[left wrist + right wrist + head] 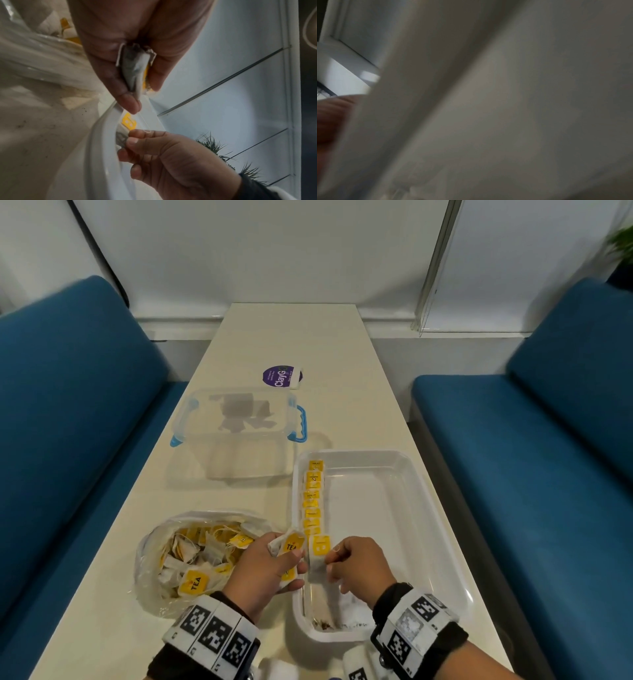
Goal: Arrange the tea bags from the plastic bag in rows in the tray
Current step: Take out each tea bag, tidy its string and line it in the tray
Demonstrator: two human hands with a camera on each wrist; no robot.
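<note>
One tea bag [319, 556] pinched between right fingers [334, 556], over tray [428, 494]

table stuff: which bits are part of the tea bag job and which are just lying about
In the job: tray, tea bags row, plastic bag, left hand, right hand.

Lying about: clear box, purple sticker.

Black sleeves, white wristbands [209, 633] printed with black square markers

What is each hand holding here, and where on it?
Left hand grips spare tea bags by their bodies; right hand pinches one tea bag at its right edge.
</note>
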